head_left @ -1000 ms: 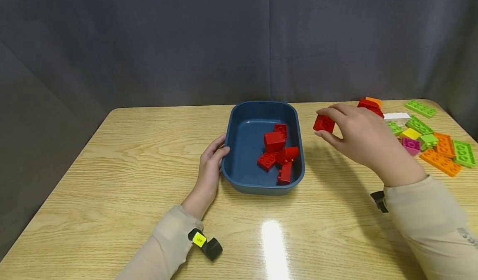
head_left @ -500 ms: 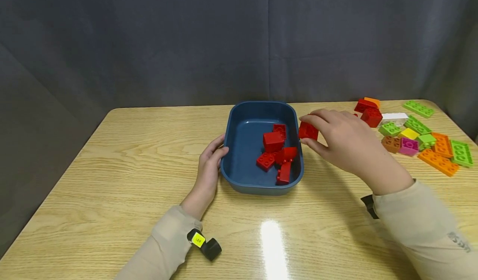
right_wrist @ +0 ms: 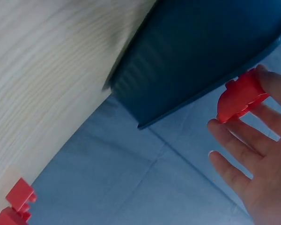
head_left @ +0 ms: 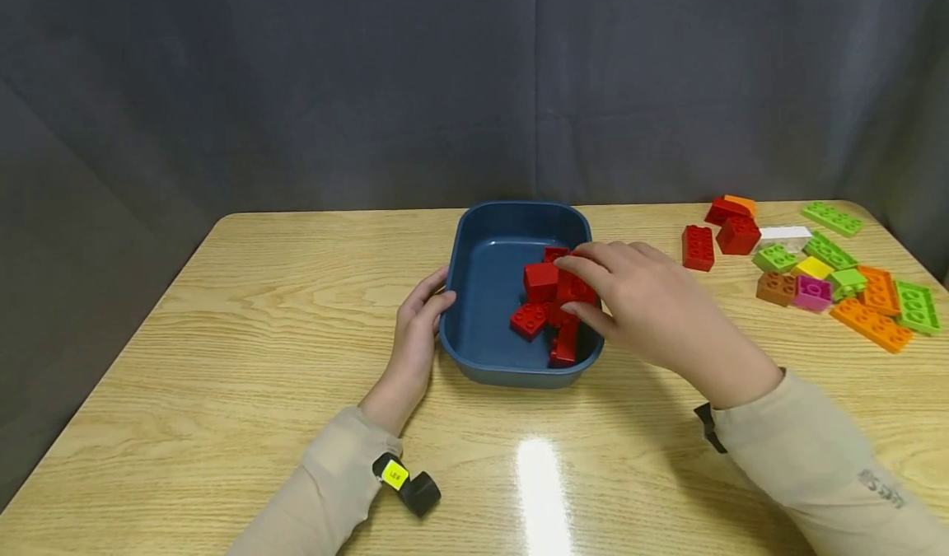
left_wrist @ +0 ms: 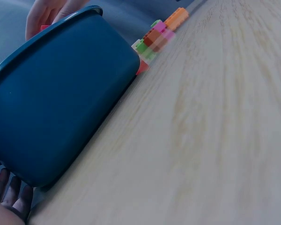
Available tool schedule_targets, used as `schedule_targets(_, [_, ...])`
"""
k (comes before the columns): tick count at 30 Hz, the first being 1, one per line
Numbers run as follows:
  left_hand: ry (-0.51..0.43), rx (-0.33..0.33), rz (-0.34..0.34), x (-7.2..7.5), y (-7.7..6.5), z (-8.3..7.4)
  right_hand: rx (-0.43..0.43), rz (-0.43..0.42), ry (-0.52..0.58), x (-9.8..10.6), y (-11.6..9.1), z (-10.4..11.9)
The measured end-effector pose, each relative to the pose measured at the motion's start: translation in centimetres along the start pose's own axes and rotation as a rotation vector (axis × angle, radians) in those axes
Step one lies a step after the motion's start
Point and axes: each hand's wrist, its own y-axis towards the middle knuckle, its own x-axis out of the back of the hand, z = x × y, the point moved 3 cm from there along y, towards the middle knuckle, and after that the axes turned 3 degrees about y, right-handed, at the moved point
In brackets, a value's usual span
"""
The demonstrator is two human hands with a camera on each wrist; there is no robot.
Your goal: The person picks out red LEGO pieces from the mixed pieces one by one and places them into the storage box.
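Head view, right grip (head_left: pixel 652 305) pinching brick (head_left: pixel 578 284), left grip (head_left: pixel 415 325) holding bin (head_left: pixel 511 377), long axis forward

Right hand (head_left: pixel 647 305) pinching red brick (head_left: pixel 577 282) above tub (head_left: pixel 485 292)

Right across the back, a dark grey curtain (head_left: pixel 334 86) is hanging, a vertical seam (head_left: pixel 536 86) running down it. Now in front, the pale wood-grained desk (head_left: pixel 259 334) is stretching wide, its far corners rounding off, and there, a bright streak of light (head_left: pixel 544 494) is gleaming on its near surface.
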Motion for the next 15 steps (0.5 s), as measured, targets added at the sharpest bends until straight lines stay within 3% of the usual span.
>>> schedule_targets(8, [0.000,0.000,-0.002,0.0,0.0,0.0,0.073,-0.002,0.044,-0.7,0.1,1.3])
schedule_targets(15, [-0.014,0.002,-0.001,0.0,-0.1,-0.1,0.053,0.067,0.100,-1.3,0.2,1.9])
